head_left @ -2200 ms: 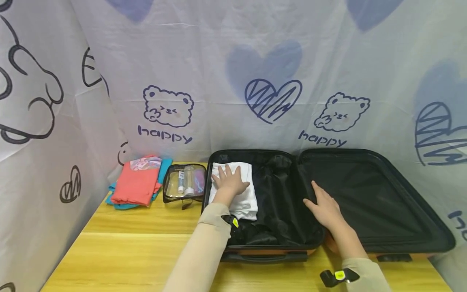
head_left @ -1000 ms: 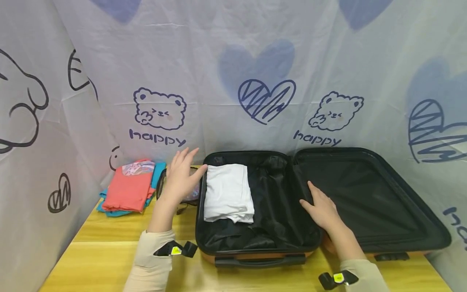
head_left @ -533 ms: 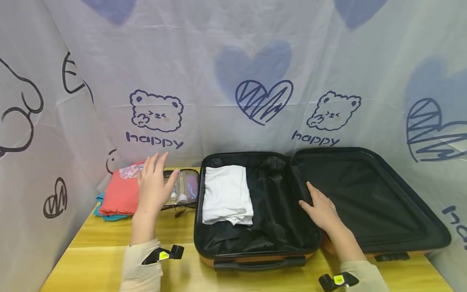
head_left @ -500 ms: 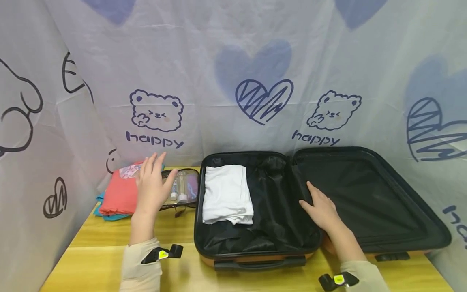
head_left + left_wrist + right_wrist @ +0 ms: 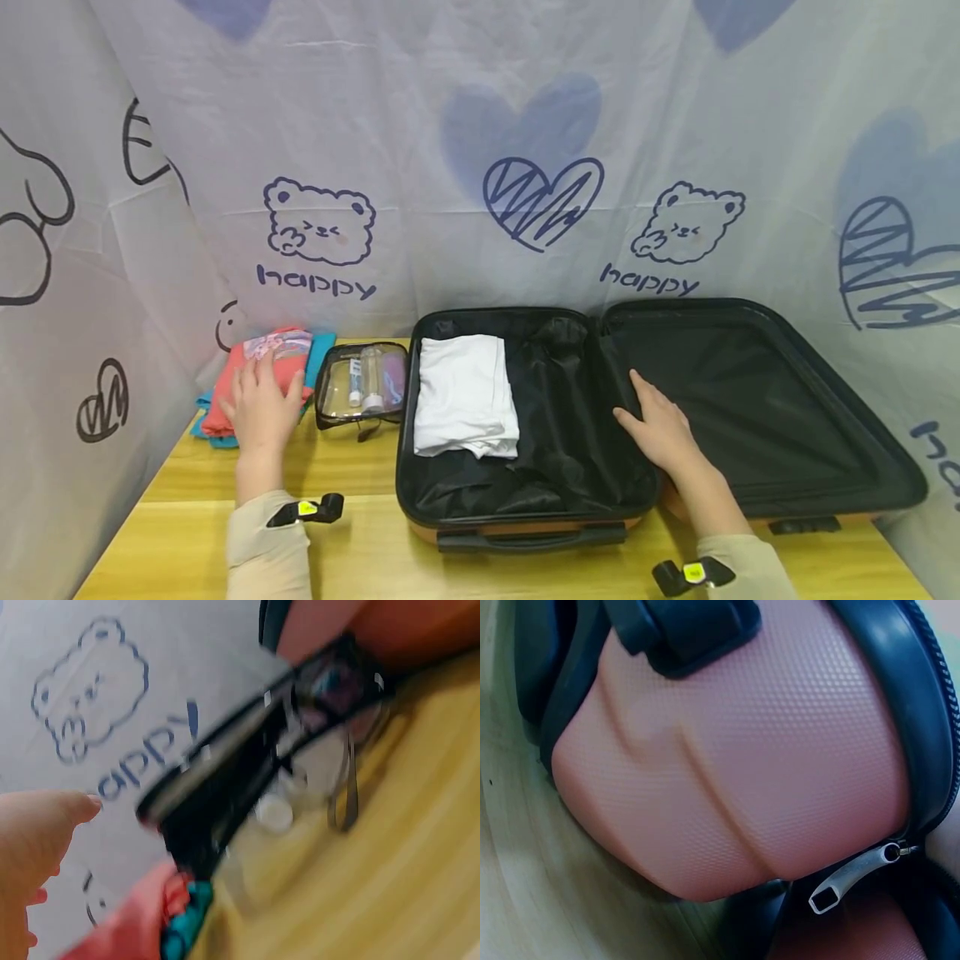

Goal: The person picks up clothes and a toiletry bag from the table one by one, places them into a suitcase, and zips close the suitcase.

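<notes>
My left hand (image 5: 262, 412) is over the folded coral top (image 5: 273, 343), fingers spread; whether they touch it I cannot tell. Beneath the top lies a folded teal garment (image 5: 321, 354). In the left wrist view part of the left hand (image 5: 30, 855) shows at the left edge, near the coral cloth (image 5: 127, 922). My right hand (image 5: 663, 427) rests at the inner edge between the halves of the opened black-lined suitcase (image 5: 555, 417), fingers extended. A folded white garment (image 5: 465, 396) lies in the left half of the suitcase.
A clear toiletry pouch (image 5: 339, 387) with black trim, holding bottles and a tube, stands between the clothes and the suitcase. The suitcase's pink-orange shell (image 5: 727, 772) and a metal zipper pull (image 5: 851, 877) show in the right wrist view. A printed curtain (image 5: 450, 275) hangs behind.
My left hand has left the white garment in the suitcase, passed leftward over the toiletry pouch, and come down at the coral top. The right hand has stayed in place.
</notes>
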Demonstrator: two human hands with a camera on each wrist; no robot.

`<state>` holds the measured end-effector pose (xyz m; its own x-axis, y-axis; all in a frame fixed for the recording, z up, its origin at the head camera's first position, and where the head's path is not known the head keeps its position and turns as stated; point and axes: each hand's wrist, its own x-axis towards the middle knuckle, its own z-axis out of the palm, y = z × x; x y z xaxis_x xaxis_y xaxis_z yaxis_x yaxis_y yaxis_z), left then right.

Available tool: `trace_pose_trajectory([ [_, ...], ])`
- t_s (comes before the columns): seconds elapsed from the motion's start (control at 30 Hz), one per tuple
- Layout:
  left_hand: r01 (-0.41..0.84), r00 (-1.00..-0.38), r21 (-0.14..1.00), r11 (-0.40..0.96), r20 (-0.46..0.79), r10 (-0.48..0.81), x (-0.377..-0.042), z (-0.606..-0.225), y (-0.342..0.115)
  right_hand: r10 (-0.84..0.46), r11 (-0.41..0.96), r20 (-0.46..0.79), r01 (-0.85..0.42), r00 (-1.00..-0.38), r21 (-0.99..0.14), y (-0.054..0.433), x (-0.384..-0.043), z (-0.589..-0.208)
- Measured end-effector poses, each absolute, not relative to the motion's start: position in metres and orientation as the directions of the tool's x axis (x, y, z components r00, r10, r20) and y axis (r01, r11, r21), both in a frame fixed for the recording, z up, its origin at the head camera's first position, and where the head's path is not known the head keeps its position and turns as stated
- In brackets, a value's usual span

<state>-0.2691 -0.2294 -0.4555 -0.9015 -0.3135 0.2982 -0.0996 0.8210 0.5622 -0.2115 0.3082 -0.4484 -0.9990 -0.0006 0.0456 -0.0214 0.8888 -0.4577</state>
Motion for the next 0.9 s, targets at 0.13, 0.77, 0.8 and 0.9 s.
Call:
trace_pose_trajectory([
  [0.13,-0.167,-0.902,0.562,0.810,0.244,-0.355,-0.270,-0.467,-0.246,-0.003,0.889,0.040,-0.022,-0.999,-0.458,0.307,-0.212,-0.448],
  [0.77,-0.324,-0.939,0.389,0.862,-0.023,-0.343,-0.309,-0.472,-0.285,0.001,0.880,0.025,-0.011,-1.000,-0.475,0.307,-0.210,-0.444],
  [0.8,-0.327,-0.940,0.380,0.865,-0.037,-0.339,-0.312,-0.471,-0.286,0.001,0.881,0.026,-0.012,-1.000,-0.473,0.307,-0.210,-0.444],
  [0.9,-0.346,-0.937,0.351,0.870,-0.084,-0.339,-0.318,-0.469,-0.290,0.000,0.883,0.029,-0.013,-1.000,-0.470,0.308,-0.210,-0.444],
])
